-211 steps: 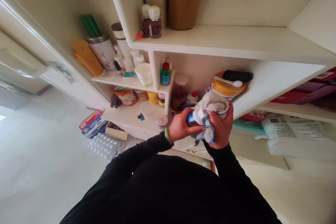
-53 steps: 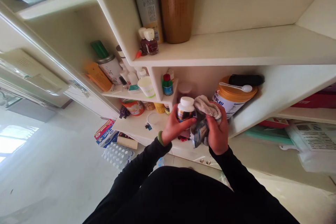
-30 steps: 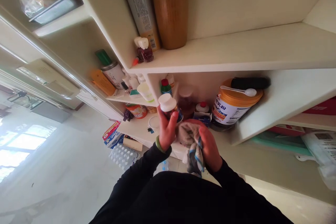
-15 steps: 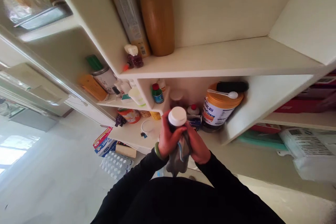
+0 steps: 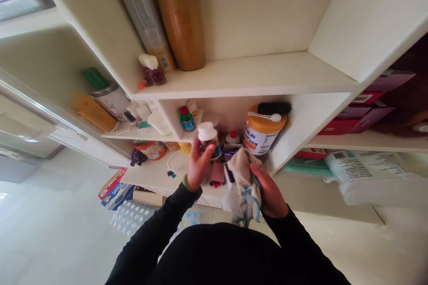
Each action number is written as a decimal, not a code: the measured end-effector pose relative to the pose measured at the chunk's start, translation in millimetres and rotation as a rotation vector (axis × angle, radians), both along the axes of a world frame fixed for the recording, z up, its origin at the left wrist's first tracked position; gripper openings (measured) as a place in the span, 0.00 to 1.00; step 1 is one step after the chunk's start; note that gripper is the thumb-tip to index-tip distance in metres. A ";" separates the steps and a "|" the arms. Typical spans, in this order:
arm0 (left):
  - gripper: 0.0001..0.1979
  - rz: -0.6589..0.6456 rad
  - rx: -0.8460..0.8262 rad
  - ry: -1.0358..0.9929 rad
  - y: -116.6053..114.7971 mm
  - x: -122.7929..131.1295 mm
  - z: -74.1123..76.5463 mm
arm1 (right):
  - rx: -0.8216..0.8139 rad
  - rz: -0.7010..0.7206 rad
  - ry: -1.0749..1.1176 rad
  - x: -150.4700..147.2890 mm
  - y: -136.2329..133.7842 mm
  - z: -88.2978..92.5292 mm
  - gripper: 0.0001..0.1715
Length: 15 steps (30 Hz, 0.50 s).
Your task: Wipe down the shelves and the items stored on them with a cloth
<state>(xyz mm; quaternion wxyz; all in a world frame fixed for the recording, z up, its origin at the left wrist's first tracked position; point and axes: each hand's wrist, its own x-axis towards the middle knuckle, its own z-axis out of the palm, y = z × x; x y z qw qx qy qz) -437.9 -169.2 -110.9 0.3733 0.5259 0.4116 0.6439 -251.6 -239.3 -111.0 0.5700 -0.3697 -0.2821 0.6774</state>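
- Holding a white-capped bottle (image 5: 207,132) in the left hand (image 5: 196,167), with fingers clamped around its side, cap uppermost.
- Clutching a crumpled, blue-edged cloth (image 5: 243,171) in the right hand (image 5: 271,190), with fingers clamped on its right side.
- Apart from one another in front of the lower compartment, bottle left of cloth.
- Beyond the cloth, an orange-lidded tub (image 5: 262,137), with a white spoon (image 5: 265,117) lying on top.
- Up and left of the bottle, a red-capped green bottle (image 5: 187,121).
- On the upper shelf (image 5: 254,71), a brown bottle (image 5: 183,22).

The orange-lidded milk powder tub (image 5: 264,136) shows Chinese characters ending "乳粉"; print on the white-capped bottle (image 5: 210,137) is unreadable.
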 end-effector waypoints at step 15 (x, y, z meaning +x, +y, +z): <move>0.17 -0.118 0.055 0.231 157.3 123.0 54.8 | -0.070 -0.249 -0.093 64.0 -39.0 -50.0 0.21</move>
